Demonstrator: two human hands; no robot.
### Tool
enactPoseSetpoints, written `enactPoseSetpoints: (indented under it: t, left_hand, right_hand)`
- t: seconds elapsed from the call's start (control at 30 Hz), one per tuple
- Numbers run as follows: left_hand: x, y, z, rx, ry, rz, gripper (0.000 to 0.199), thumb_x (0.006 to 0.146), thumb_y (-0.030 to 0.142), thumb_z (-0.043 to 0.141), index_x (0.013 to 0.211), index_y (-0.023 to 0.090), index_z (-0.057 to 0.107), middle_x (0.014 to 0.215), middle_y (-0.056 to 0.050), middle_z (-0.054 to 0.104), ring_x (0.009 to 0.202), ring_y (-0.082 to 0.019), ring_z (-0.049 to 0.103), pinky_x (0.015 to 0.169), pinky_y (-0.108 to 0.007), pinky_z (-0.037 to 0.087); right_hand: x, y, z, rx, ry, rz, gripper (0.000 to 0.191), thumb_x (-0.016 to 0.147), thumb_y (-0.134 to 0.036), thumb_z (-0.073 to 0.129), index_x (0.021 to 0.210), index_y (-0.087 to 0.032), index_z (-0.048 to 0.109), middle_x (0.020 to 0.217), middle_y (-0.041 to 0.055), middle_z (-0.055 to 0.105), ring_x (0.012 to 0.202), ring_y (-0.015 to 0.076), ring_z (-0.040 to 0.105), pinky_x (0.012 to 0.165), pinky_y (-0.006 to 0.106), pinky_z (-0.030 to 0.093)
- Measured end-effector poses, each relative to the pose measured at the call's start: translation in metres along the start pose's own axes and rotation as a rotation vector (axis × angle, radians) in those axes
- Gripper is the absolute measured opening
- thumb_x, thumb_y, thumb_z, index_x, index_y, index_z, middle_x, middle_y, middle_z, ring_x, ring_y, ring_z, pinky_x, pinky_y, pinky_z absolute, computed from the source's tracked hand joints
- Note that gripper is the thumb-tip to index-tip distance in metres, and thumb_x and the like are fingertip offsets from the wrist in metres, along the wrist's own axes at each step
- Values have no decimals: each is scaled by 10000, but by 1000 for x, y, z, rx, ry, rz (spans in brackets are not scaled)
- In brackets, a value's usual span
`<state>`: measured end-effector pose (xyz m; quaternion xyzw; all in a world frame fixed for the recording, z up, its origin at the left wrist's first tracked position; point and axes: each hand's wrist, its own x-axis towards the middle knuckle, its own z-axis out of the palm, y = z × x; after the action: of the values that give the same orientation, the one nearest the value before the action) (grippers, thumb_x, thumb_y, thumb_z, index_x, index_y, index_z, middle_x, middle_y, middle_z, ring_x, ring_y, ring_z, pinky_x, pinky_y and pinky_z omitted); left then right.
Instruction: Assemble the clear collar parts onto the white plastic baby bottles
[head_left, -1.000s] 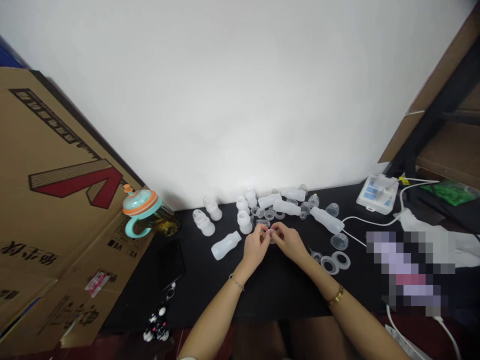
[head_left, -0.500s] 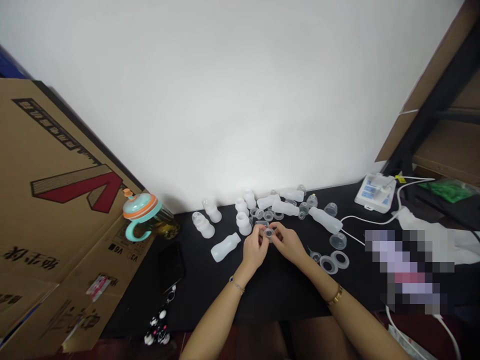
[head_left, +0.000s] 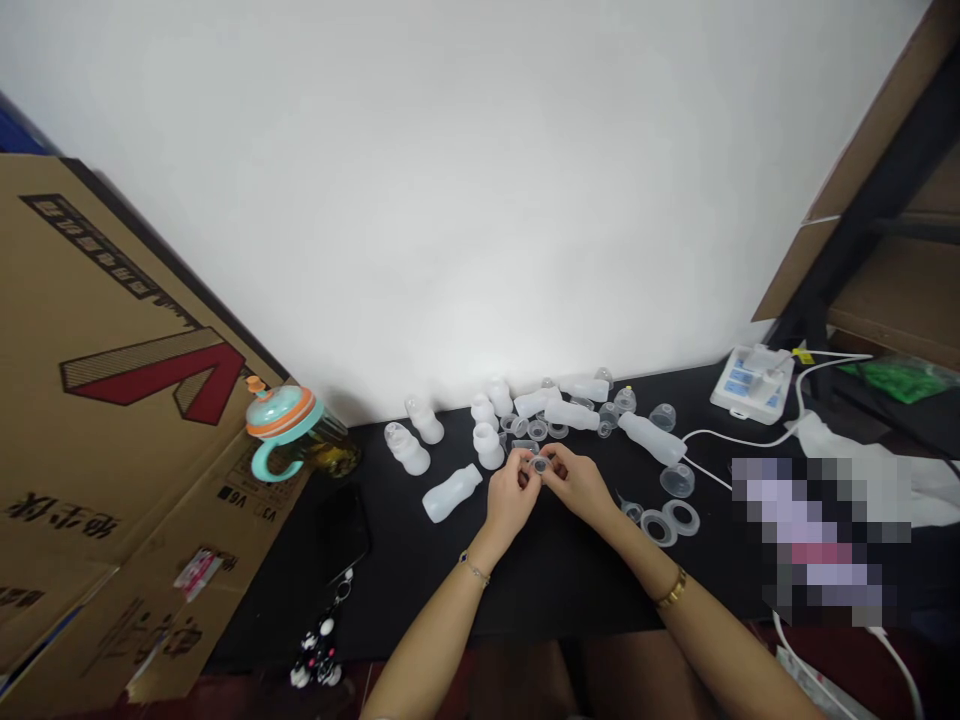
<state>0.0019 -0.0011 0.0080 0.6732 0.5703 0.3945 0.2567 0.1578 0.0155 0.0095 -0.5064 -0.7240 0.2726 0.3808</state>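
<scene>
Left hand (head_left: pixel 511 495) and right hand (head_left: pixel 583 487): fingertips pinched on clear ring (head_left: pixel 540 465) | ring: round face exposed, unattached | open white bottle (head_left: pixel 489 449): upright on worktop (head_left: pixel 540 580), beyond left hand

Jug, phone and power strip on a black table

Teal-lidded jug (head_left: pixel 289 430) at left beside a printed cardboard box (head_left: pixel 112 400); dark phone (head_left: pixel 343 530) with beaded charm (head_left: pixel 316 655); white power strip (head_left: pixel 752 383) with a plugged-in cable (head_left: pixel 750 444) at right

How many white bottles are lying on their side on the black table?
5: one bottle left of the left hand; three bottles grouped near the wall; one bottle beside the white cable. More may be hidden.
</scene>
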Motion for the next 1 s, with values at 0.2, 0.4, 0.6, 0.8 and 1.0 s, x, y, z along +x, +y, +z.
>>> enactPoseSetpoints:
  t: [0.2,0.4,0.6,0.8,1.0]
  left_hand:
    - [0,-1,0,-19,-10,21,189,969,375,483,983,218,588,672,40,578,586,-129,551,598,-231,368]
    - [0,0,0,-36,-5,22,202,981,379,472,956,215,588,664,37,577,592,-133,553,597,-235,362]
    - [-2,2,1,-47,28,16,181,963,370,496,998,219,591,681,38,598,591,-132,572,593,-237,389]
    - [0,1,1,-17,51,12,260,903,300,549,1152,231,577,775,32,637,648,-136,611,622,-242,435]
    - [1,1,2,-36,49,-9,209,884,282,559,1079,220,600,753,35,644,613,-126,590,608,-238,422]
  right_hand:
    - [-1,0,1,13,5,-9,210,929,-358,496,984,-222,647,621,-18,618,552,165,580,559,248,338]
    - [0,3,3,-3,7,-41,225,945,-364,485,975,-212,649,610,-18,603,533,161,564,551,249,342]
    - [-2,0,0,42,13,-42,208,936,-353,495,1010,-223,639,662,-14,641,567,162,590,562,247,379]
    - [-2,0,1,35,-3,-39,286,916,-329,516,1166,-224,609,814,5,714,583,155,592,575,249,411]
    - [0,2,3,8,6,-14,254,901,-329,520,1097,-217,635,742,3,700,552,158,583,557,249,388]
